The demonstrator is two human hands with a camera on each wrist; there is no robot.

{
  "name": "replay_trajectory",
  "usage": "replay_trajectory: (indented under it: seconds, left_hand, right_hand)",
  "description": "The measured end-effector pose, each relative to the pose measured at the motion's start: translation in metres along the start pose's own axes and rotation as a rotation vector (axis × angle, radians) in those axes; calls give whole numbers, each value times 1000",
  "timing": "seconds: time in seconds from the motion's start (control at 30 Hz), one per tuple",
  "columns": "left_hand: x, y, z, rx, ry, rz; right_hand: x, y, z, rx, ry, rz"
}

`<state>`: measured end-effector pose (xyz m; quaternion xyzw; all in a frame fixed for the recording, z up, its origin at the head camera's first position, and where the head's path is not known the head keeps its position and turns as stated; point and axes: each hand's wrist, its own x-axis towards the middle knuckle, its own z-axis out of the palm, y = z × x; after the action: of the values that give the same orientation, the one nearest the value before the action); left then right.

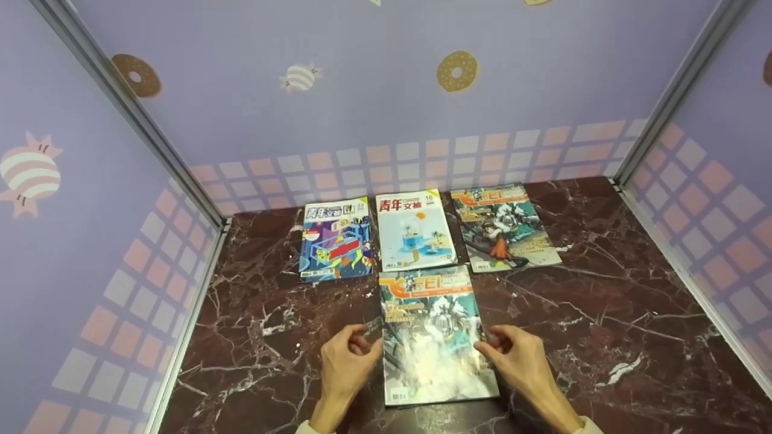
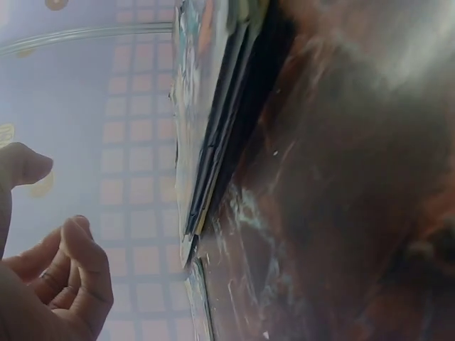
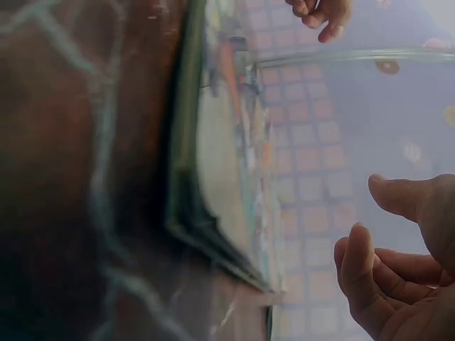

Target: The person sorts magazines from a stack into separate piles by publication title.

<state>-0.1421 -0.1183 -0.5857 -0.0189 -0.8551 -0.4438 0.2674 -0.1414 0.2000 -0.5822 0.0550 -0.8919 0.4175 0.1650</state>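
A small pile of magazines (image 1: pixel 429 343) lies in front of me on the dark marbled tabletop, with a glossy, glare-lit comic-style cover on top. Its stacked edges (image 2: pixel 217 135) show in the left wrist view. My left hand (image 1: pixel 345 361) is beside the pile's left edge, fingers loosely bent and thumb apart from them. On the right side, my right hand (image 1: pixel 520 355) hovers by the opposite edge in a similar pose. Both wrist views show a gap between thumb and fingers, with nothing held. Whether either thumb touches the pile, I cannot tell.
Behind the pile, a blue-purple magazine (image 1: pixel 336 244), a pale magazine (image 1: pixel 413 232) with a beach picture and a comic-style magazine (image 1: pixel 503 232) form a row. A patterned purple back wall (image 1: pixel 380 114) and side panels enclose the marbled tabletop (image 1: pixel 271 361).
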Motion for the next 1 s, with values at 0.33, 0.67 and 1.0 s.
replay_trajectory:
  seconds: [0.33,0.67,1.0]
  left_hand:
    - [-20,-5,13,102,-67,-72]
    - [-38,-43,35,144,-141,-137]
    - [-40,-47,43,218,-259,-273]
  right_hand:
    - [-16,14,4,-74,-105,170]
    - [-18,19,4,-179,-212,283]
    - [-24,41,12,-93,-273,319]
